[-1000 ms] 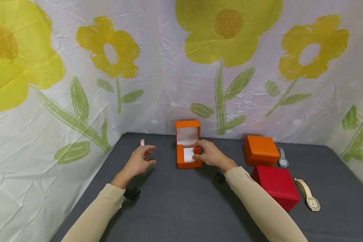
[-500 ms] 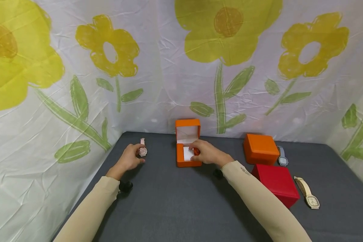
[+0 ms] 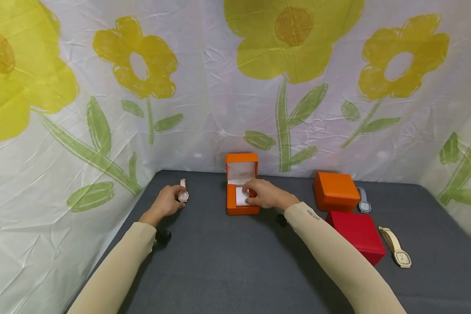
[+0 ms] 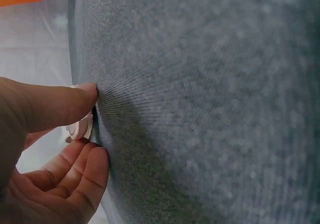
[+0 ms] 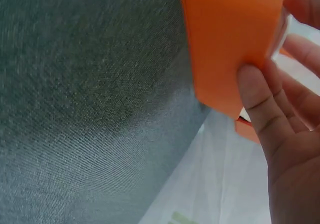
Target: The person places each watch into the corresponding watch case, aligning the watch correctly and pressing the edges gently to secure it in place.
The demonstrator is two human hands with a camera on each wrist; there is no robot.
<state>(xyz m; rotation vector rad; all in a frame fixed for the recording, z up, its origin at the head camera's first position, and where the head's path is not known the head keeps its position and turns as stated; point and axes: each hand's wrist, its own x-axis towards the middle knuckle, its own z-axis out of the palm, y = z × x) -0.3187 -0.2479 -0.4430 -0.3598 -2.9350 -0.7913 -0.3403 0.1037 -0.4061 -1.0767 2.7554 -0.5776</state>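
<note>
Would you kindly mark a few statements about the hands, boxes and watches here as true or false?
1. The left hand pinches a small pink watch. True.
2. The orange box under the right hand has its lid shut. False: its lid stands open.
3. A red box lies beside the closed orange box. True.
4. The cream watch lies inside the red box. False: it lies on the grey table beside it.
</note>
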